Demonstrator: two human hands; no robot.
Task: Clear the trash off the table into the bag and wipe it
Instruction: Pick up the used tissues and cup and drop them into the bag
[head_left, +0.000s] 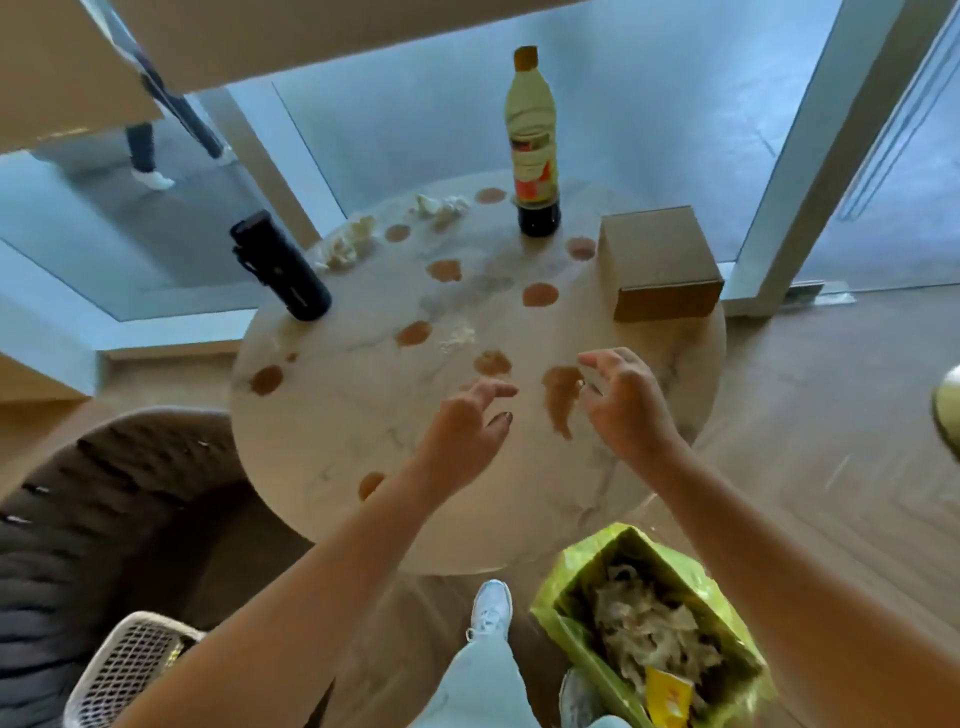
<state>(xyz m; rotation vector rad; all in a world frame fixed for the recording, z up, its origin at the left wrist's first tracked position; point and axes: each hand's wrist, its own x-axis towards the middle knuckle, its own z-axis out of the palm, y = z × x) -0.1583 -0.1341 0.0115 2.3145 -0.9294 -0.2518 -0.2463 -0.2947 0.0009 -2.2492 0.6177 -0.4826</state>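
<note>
Hovering over the desk (363, 415), the left hand (462, 431) and right hand (623, 405) hold nothing, fingers loosely spread — likely poised to gather more. 2 tissue clumps (348, 244) (441, 207) lie at the far edge, brown stains (540, 294) dotting the top. The bag (587, 561) stands open by the feet — handy for drops.

left hand (460, 436) empty | right hand (626, 400) empty | both over stained table (332, 415)
</note>
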